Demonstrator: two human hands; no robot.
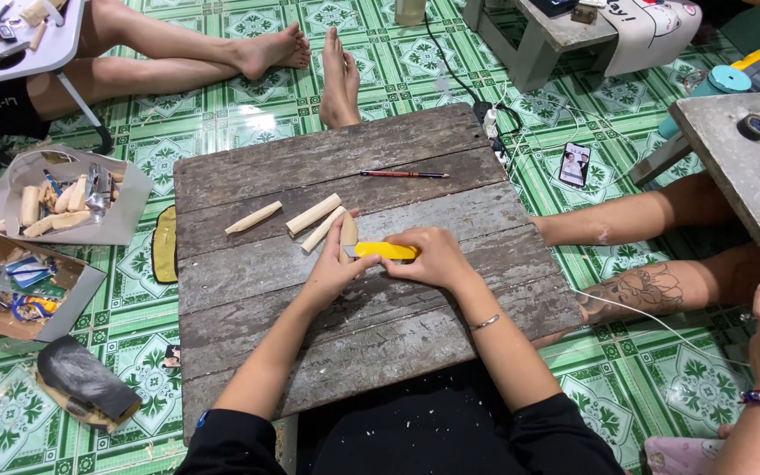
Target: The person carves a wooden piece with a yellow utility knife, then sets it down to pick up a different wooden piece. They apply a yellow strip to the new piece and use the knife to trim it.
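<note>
Over a low weathered wooden board table (248, 308) my left hand (332, 266) pinches a short pale wood piece (348, 231) upright against the boards. My right hand (433, 258) grips a yellow-handled utility knife (386, 251), its tip meeting the wood piece beside my left thumb. Three more whittled wood sticks lie just beyond: one to the left (253, 217) and two side by side (314, 214) (324, 230). A dark red pen (404, 174) rests farther back.
Green patterned floor tiles surround the table. At left are a paper bag of wood pieces (63, 202), a cardboard box of tools (15, 286) and a sanding block (88, 380). Other people's bare legs lie beyond and to the right; a phone (576, 164) and power strip (494, 132) sit nearby.
</note>
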